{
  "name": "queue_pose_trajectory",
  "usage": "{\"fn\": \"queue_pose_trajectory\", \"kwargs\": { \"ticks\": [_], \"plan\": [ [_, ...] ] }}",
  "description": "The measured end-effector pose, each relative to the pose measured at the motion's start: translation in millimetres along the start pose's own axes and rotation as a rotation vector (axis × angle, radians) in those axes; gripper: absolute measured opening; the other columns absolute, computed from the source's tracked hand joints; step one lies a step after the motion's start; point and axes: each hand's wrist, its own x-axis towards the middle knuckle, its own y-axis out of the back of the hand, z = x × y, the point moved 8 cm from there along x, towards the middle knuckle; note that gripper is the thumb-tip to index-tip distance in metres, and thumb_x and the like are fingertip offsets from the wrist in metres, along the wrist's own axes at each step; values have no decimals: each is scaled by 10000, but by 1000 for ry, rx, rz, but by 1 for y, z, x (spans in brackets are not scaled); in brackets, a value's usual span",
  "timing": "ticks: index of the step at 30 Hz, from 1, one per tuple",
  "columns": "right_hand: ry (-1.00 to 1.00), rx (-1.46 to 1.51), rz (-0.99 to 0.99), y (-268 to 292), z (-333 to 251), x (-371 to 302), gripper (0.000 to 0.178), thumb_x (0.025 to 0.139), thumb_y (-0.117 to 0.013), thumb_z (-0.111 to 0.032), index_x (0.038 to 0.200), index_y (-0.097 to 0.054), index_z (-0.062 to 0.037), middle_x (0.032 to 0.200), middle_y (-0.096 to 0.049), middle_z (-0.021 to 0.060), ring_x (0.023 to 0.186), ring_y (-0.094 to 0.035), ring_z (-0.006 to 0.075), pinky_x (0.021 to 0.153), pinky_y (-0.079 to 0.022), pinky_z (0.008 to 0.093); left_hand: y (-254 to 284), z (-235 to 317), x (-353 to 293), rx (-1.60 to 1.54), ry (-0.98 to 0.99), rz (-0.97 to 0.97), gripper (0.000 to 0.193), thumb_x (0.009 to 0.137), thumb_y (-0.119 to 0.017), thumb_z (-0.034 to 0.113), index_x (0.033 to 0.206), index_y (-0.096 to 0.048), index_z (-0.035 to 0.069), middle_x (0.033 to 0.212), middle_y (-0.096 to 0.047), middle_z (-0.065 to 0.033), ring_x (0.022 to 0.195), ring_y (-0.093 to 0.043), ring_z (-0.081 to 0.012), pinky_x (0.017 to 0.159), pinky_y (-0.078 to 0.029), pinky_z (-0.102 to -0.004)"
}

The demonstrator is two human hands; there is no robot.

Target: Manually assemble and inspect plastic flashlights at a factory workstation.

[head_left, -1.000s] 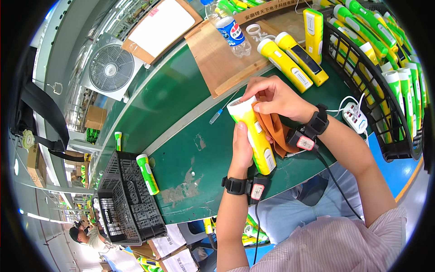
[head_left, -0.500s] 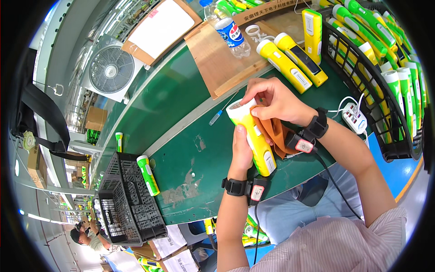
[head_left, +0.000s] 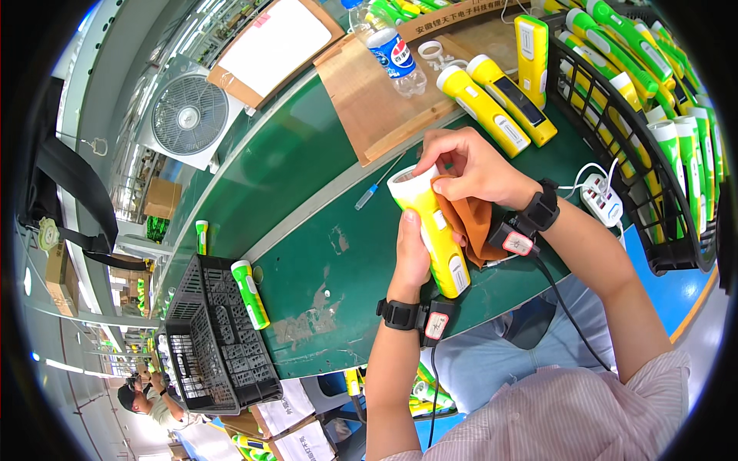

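My left hand [head_left: 413, 253] is wrapped round the body of a yellow flashlight [head_left: 444, 250] with a white head, which is tilted with its lens end pointing up and away from me. My right hand [head_left: 478, 170] is closed on a brown cloth [head_left: 470, 224]; its bent fingertips are at the white rim of the flashlight head. The cloth hangs down beside the flashlight's right side. Both wrists wear black straps with small boxes. Beyond my right hand lie a yellow flashlight [head_left: 484, 111] and one with a dark panel [head_left: 513, 100]; another yellow one [head_left: 532, 58] stands upright.
A black basket [head_left: 653, 207] full of green and yellow flashlights stands at right, near a white USB charger [head_left: 602, 201]. At left are a black crate [head_left: 219, 338] and a green flashlight [head_left: 250, 296]. A bottle [head_left: 396, 61], small screwdriver [head_left: 367, 197] and fan [head_left: 189, 115] lie farther off.
The flashlight head and my right fingers have shifted very slightly at the rim. Both hands keep their hold on the flashlight and the cloth.
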Motion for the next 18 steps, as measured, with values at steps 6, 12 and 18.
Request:
{"fn": "queue_pose_trajectory", "kwargs": {
  "ticks": [6, 12, 18],
  "plan": [
    [-18, -38, 63, 1, -3, 0, 158, 669, -636, -68, 816, -626, -10, 702, -523, -9, 624, -432, 46, 596, -372, 192, 0, 4, 2, 136, -41, 77, 573, 876, -286, 543, 1097, -392, 25, 763, -560, -118, 617, -578, -182, 570, -486, -293],
    [-99, 0, -30, 5, 1, -3, 162, 669, -578, -19, 827, -610, -5, 824, -480, 33, 781, -482, 106, 683, -420, 220, -3, 1, 1, 94, -10, 39, 562, 876, -292, 538, 1065, -403, 21, 749, -554, -116, 607, -576, -181, 564, -482, -294],
    [-64, -118, -5, 12, 7, 4, 220, 682, -541, 10, 890, -610, -6, 930, -542, 77, 849, -523, 151, 733, -431, 250, -1, -1, 8, -67, 31, 97, 518, 893, -265, 512, 1042, -418, 39, 805, -527, -89, 600, -531, -177, 542, -471, -303]
  ]
}}
